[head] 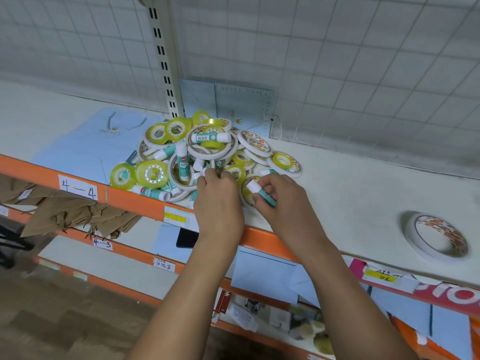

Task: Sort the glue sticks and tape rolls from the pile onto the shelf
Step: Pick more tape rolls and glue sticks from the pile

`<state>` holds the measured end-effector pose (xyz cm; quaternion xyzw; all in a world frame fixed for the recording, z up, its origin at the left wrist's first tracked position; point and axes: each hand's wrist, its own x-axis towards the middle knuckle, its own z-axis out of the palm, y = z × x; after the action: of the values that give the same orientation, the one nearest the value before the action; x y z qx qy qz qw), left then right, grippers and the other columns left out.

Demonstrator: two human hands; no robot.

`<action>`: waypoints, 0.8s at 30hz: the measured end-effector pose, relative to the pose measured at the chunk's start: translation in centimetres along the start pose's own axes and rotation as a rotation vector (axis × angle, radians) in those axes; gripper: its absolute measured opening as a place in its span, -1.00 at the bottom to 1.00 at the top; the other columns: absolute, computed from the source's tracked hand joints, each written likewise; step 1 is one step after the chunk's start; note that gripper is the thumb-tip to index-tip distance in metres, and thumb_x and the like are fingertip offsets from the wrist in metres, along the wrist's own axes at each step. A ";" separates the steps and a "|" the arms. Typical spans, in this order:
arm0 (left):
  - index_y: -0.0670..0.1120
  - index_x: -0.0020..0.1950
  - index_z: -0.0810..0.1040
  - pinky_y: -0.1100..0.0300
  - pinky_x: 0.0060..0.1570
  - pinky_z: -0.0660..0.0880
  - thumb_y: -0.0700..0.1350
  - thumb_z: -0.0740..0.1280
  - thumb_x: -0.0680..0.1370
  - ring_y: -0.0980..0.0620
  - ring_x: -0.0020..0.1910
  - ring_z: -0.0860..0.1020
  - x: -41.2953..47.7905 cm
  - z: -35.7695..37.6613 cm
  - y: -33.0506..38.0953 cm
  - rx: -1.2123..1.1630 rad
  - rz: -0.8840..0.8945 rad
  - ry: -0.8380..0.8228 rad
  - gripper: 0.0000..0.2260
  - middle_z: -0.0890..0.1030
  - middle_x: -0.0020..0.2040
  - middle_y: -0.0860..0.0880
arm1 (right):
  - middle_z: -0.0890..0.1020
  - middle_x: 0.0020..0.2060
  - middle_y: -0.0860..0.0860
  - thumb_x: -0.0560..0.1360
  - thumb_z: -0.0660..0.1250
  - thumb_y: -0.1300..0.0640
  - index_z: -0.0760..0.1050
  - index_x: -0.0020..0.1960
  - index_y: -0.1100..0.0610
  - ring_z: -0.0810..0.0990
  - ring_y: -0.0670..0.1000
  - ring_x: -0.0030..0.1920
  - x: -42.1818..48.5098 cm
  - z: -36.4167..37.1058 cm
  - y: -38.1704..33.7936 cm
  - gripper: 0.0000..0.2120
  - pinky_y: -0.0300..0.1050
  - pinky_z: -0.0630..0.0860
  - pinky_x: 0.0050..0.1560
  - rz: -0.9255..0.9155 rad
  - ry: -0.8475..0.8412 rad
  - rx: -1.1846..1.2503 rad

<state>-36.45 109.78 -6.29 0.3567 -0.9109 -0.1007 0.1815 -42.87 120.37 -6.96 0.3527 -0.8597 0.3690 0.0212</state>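
Shelf point(350, 183): mixed pile point(197, 152) sits centre-left; one tape roll point(437, 236) lies alone, well right. Step: picking from the pile. My right hand point(280, 201) pinches a glue stick point(261, 190) at the pile's near edge. Left hand point(218, 201) curls into the pile, grip unclear. Next, probably: lift clear and place it away from the tape.

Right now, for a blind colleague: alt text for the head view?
A right hand pinches a glue stick at a pile of glue sticks and tape rolls on a shelf; the left hand touches the pile. One tape roll lies apart.
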 end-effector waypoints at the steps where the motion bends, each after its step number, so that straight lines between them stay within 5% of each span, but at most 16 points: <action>1: -0.21 0.09 0.48 0.13 -0.20 0.27 -0.35 0.26 0.50 -0.18 0.10 0.42 0.0 -0.1 -0.1 -0.022 0.001 -0.002 -0.81 0.44 0.10 -0.18 | 0.52 -0.05 -0.04 0.51 0.37 0.10 0.51 0.08 0.06 0.49 -0.03 -0.04 -0.1 -0.1 0.1 -0.84 -0.06 0.48 -0.03 -0.001 0.003 -0.003; 6: -0.21 0.04 0.53 0.10 -0.20 0.35 -0.24 0.33 0.45 -0.20 -0.03 0.47 0.3 -0.9 0.1 -0.185 0.072 -0.012 -0.82 0.46 -0.01 -0.18 | 0.54 -0.04 -0.06 0.51 0.36 0.09 0.51 0.09 0.05 0.47 -0.09 -0.05 -0.3 -0.8 0.9 -0.83 -0.28 0.40 -0.09 0.009 0.026 -0.012; 9: -0.19 0.18 0.55 0.13 -0.11 0.35 -0.18 0.39 0.43 -0.18 0.03 0.45 0.1 -1.1 1.4 -0.269 0.170 0.001 -0.68 0.44 0.05 -0.18 | 0.53 -0.03 -0.06 0.49 0.34 0.14 0.50 0.10 0.06 0.41 -0.15 -0.08 -0.7 -1.8 1.7 -0.81 -0.40 0.30 -0.14 0.025 0.059 -0.024; 15: -0.13 0.23 0.53 0.08 -0.07 0.39 -0.18 0.38 0.40 -0.16 0.05 0.48 -0.6 0.3 6.2 -0.337 0.358 -0.107 -0.61 0.50 0.05 -0.15 | 0.53 -0.04 0.01 0.48 0.34 0.20 0.51 0.12 0.11 0.51 0.02 -0.04 -3.4 -6.4 5.2 -0.79 -0.10 0.45 0.00 0.101 0.145 -0.099; 24: -0.06 0.26 0.52 0.23 -0.09 0.30 -0.21 0.32 0.44 -0.05 0.04 0.48 -4.6 2.7 17.7 -0.433 0.670 -0.275 -0.62 0.49 0.06 -0.04 | 0.55 -0.09 0.01 0.47 0.39 0.22 0.54 0.09 0.10 0.52 0.01 -0.11 -8.9 -15.8 13.5 -0.80 -0.19 0.42 -0.07 0.257 0.326 -0.194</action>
<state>-45.28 125.93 -4.42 -0.0223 -0.9501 -0.2718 0.1518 -48.13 142.37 -6.51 0.1725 -0.9141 0.3364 0.1464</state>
